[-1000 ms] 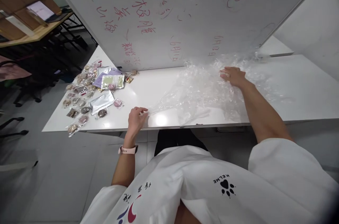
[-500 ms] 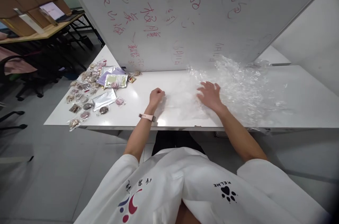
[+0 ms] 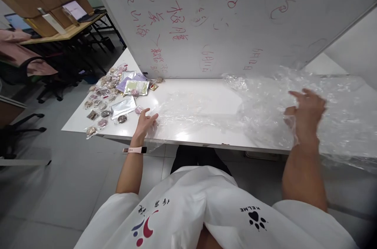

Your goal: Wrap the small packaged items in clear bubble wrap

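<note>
Thin clear plastic bags or film [image 3: 265, 115] lie crumpled over the right of the white table, and a flatter clear plastic sheet [image 3: 188, 119] stretches left across its middle. At that sheet's left end is my left hand [image 3: 144, 125], thumb and fingers apart, touching the plastic. A corner of the sheet hangs past the front edge. My right hand [image 3: 308, 111] is over the crumpled pile with its fingers spread, somewhat blurred, and plastic rests against its thumb side. Whether separate bags are layered there I cannot tell.
Left of my left hand are several small wrapped snacks [image 3: 102, 123], a silver pouch [image 3: 123, 107] and a green pouch [image 3: 137, 87]. A whiteboard [image 3: 188, 52] with red writing stands along the table's back. Behind at left are a desk [image 3: 73, 31] and chair [image 3: 32, 62].
My left hand has moved left and its fingers have opened. My right hand has moved far right. The clear plastic is now spread wider between them, and the view has shifted slightly.
</note>
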The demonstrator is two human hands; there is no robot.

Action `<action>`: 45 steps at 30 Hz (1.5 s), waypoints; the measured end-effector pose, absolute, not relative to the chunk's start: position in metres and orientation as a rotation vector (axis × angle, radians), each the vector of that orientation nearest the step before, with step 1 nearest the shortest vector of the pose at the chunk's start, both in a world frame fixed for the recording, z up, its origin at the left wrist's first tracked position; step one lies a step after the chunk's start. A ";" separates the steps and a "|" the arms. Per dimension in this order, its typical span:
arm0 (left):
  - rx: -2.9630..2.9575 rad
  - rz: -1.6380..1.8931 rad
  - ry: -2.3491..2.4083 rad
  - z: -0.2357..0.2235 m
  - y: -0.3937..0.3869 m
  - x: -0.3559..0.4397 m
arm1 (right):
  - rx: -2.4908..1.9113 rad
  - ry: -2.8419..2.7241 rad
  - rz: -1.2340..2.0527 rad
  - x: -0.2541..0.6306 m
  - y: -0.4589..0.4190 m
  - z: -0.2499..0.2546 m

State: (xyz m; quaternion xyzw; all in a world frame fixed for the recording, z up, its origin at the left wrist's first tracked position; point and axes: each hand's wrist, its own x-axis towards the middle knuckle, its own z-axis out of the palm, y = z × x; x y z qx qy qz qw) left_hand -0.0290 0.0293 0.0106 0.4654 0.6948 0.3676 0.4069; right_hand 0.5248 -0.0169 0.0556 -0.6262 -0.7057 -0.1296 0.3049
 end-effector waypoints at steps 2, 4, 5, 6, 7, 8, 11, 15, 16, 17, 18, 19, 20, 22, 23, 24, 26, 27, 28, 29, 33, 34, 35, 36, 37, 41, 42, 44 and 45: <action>1.167 0.929 1.668 0.013 0.026 -0.026 | -1.616 -1.568 -0.522 0.496 -0.031 0.082; 1.179 0.948 1.595 0.014 0.027 -0.018 | -1.465 -1.816 -0.374 0.452 -0.036 0.095; 1.202 0.944 1.562 0.014 0.028 -0.013 | -1.356 -2.001 -0.266 0.427 -0.035 0.095; 1.233 0.929 1.531 0.013 0.030 -0.008 | -1.325 -2.194 -0.166 0.403 -0.032 0.089; 1.265 0.908 1.504 0.011 0.031 -0.004 | -1.355 -2.340 -0.091 0.381 -0.028 0.080; 1.297 0.891 1.494 0.009 0.032 -0.001 | -1.429 -2.443 -0.027 0.363 -0.024 0.069; 1.412 0.896 1.642 -0.001 0.033 -0.002 | -1.642 -2.659 0.231 0.335 -0.025 0.040; 1.641 0.837 1.993 -0.008 0.035 -0.009 | -1.202 -2.824 1.013 0.336 -0.046 0.049; 1.692 0.838 2.023 -0.008 0.037 -0.010 | -1.096 -2.763 1.160 0.335 -0.048 0.055; 1.735 0.870 2.036 -0.007 0.040 -0.011 | -1.052 -2.668 1.229 0.333 -0.047 0.059; 1.768 0.926 2.049 -0.006 0.043 -0.013 | -1.068 -2.558 1.210 0.328 -0.042 0.059; 1.786 0.993 2.079 -0.004 0.047 -0.016 | -1.109 -2.461 1.125 0.322 -0.034 0.056; 1.793 1.049 2.130 -0.002 0.052 -0.020 | -1.161 -2.399 1.000 0.315 -0.025 0.048; 1.777 1.057 2.285 0.000 0.059 -0.032 | -1.287 -2.399 0.708 0.304 -0.002 0.022; 1.762 0.996 2.360 0.000 0.062 -0.039 | -1.347 -2.445 0.577 0.301 0.009 0.007; 1.758 0.900 2.410 -0.001 0.064 -0.046 | -1.395 -2.496 0.475 0.300 0.018 -0.008; 1.801 0.689 2.419 -0.006 0.065 -0.057 | -1.440 -2.569 0.358 0.304 0.031 -0.032; 1.841 0.616 2.390 -0.009 0.064 -0.060 | -1.435 -2.582 0.330 0.308 0.034 -0.039; 1.887 0.576 2.351 -0.012 0.064 -0.061 | -1.424 -2.586 0.310 0.313 0.035 -0.044; 1.934 0.562 2.306 -0.014 0.063 -0.061 | -1.419 -2.581 0.293 0.317 0.036 -0.047; 2.008 0.698 2.190 -0.014 0.062 -0.061 | -1.445 -2.546 0.250 0.332 0.030 -0.046; 1.981 0.784 2.231 -0.011 0.061 -0.064 | -1.458 -2.537 0.246 0.335 0.028 -0.046; 1.932 0.881 2.313 -0.009 0.060 -0.069 | -1.470 -2.529 0.247 0.337 0.027 -0.046; 1.861 0.970 2.429 -0.007 0.059 -0.076 | -1.482 -2.522 0.249 0.339 0.025 -0.046; 1.779 1.026 2.551 -0.006 0.057 -0.084 | -1.489 -2.516 0.251 0.341 0.024 -0.047; 1.550 0.875 2.724 -0.014 0.049 -0.111 | -1.481 -2.495 0.260 0.346 0.022 -0.048; 1.538 0.831 2.704 -0.017 0.047 -0.114 | -1.467 -2.493 0.271 0.347 0.022 -0.047; 1.561 0.816 2.663 -0.023 0.045 -0.115 | -1.436 -2.482 0.308 0.349 0.021 -0.045; 1.574 0.836 2.653 -0.024 0.045 -0.115 | -1.422 -2.472 0.334 0.350 0.021 -0.045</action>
